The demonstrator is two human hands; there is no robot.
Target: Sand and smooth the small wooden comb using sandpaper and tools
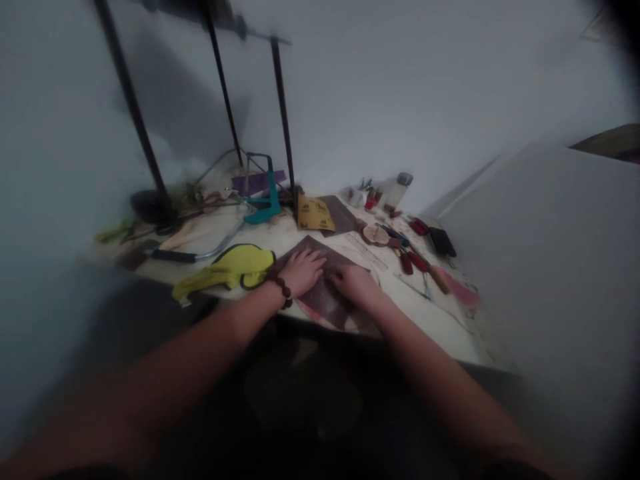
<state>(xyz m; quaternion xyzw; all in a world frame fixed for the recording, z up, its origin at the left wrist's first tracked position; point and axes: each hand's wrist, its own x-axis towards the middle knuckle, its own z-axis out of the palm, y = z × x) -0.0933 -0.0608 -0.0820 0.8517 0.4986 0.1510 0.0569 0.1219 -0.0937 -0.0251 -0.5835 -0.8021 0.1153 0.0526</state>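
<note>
A dark brown sheet (330, 303), which looks like sandpaper, lies at the front edge of the table. My left hand (303, 272), with a beaded bracelet at the wrist, rests flat on it with fingers stretched out. Over the right part of the sheet, my right hand (356, 285) has its fingers curled down against the surface. Whatever those fingers hold, if anything, is hidden under them. Beside my left hand lies a yellow-green piece of fabric gear (233, 267) with dark edging. Something pinkish shows from under the sheet's front edge.
Behind the sheet are a yellow printed sheet (315, 213) and another dark sheet (341, 215). A teal-framed saw (270, 200) and a black-handled metal frame (174, 257) lie left. Red-handled tools (406, 263), a wooden piece (375, 234) and a clear bottle (399, 192) are right.
</note>
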